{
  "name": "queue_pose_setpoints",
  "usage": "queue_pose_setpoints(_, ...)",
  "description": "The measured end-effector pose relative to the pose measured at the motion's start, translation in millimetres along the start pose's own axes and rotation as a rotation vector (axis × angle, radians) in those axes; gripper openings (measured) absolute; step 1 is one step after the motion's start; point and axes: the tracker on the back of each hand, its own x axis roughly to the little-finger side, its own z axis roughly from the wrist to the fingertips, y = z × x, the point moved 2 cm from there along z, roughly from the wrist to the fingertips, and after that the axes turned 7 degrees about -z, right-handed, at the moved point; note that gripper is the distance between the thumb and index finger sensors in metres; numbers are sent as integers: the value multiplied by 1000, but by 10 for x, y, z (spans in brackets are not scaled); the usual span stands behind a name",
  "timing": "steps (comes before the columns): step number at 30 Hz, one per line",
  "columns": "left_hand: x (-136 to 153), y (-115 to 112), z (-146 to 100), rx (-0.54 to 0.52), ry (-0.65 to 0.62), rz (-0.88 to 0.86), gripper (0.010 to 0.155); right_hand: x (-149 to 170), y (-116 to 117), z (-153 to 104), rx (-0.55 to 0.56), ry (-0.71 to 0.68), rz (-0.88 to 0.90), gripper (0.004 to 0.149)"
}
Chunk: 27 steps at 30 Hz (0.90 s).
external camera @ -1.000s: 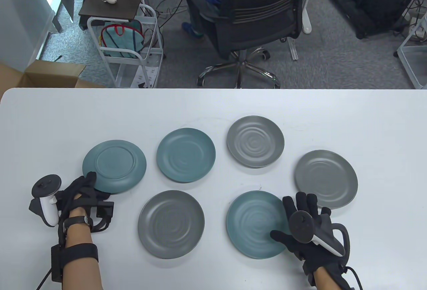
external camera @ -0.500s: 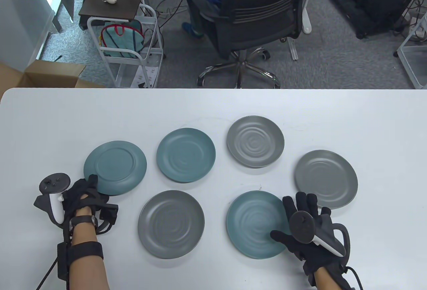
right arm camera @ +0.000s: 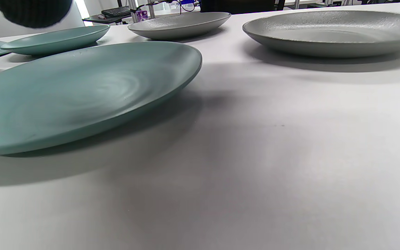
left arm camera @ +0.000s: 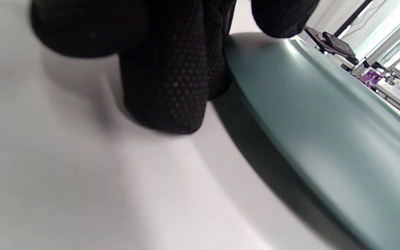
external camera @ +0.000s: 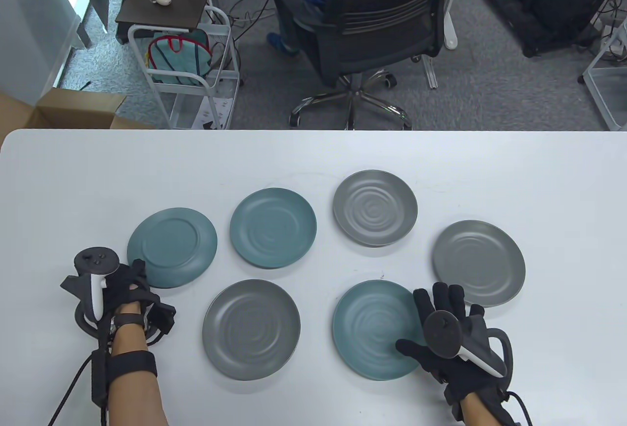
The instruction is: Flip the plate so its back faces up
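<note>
A teal plate [external camera: 172, 246] lies back up at the left of the white table [external camera: 313, 161]. My left hand [external camera: 134, 274] holds its near-left rim. In the left wrist view the fingers [left arm camera: 172, 86] sit at the plate's [left arm camera: 325, 118] edge, with a fingertip over the rim. That edge looks slightly raised over a shadow. My right hand [external camera: 411, 320] lies spread, its thumb on the right side of a face-up teal plate [external camera: 372, 330]. This plate also shows in the right wrist view [right arm camera: 82, 90].
Several other plates lie face up: a teal one [external camera: 273, 227], a grey one [external camera: 251, 329] near me, a grey one [external camera: 375, 208] at the back and a grey one [external camera: 478, 262] at the right. An office chair [external camera: 372, 29] stands beyond the far edge.
My left hand has moved right and a little toward me. The back-up teal plate has shifted slightly right with it. My right hand has stayed in place.
</note>
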Motion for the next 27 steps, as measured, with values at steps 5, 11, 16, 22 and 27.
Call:
queue_pose_setpoints(5, -37, 9, 6, -18, -8, 84, 62, -15, -3, 0, 0, -3, -2, 96)
queue_pose_setpoints(11, -109, 34, -20, -22, -47, 126, 64, -31, -5, 0, -2, -5, -3, 96)
queue_pose_setpoints(16, -403, -9, -159, 10, -220, 201, 71, -48, -5, -1, -3, -5, -10, 96)
queue_pose_setpoints(22, -917, -203, -535, 36, -398, 459, 77, -76, -5, 3, -4, -7, -19, 96)
queue_pose_setpoints(27, -1360, -505, -927, 63, -551, 530, 79, -97, 0, 6, -6, -9, -27, 96)
